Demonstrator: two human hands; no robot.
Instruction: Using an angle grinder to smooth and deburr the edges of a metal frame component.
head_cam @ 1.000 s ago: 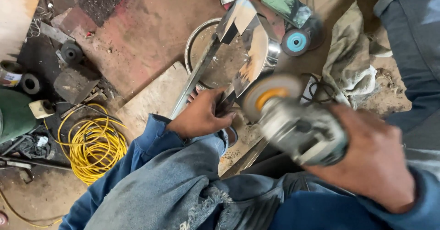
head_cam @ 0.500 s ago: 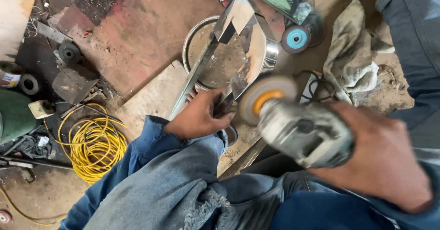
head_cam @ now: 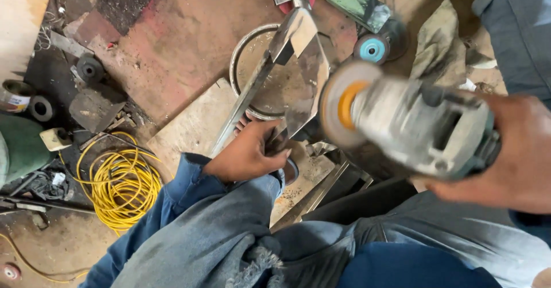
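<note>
Grey grinder (head_cam: 425, 130), perhaps orange-hubbed disc (head_cam: 344, 104).

Blue denim sleeves (head_cam: 172, 207); frayed, faded jeans (head_cam: 241, 253); bare hands.

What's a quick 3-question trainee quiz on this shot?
1. True or false: the right hand holds the angle grinder.
2. What does the left hand grip? A) yellow cable B) shiny metal piece C) grey rag
3. Fill in: the coiled yellow cable lies on the ____.

Key: 1 true. 2 B, the shiny metal piece. 3 floor.
</note>
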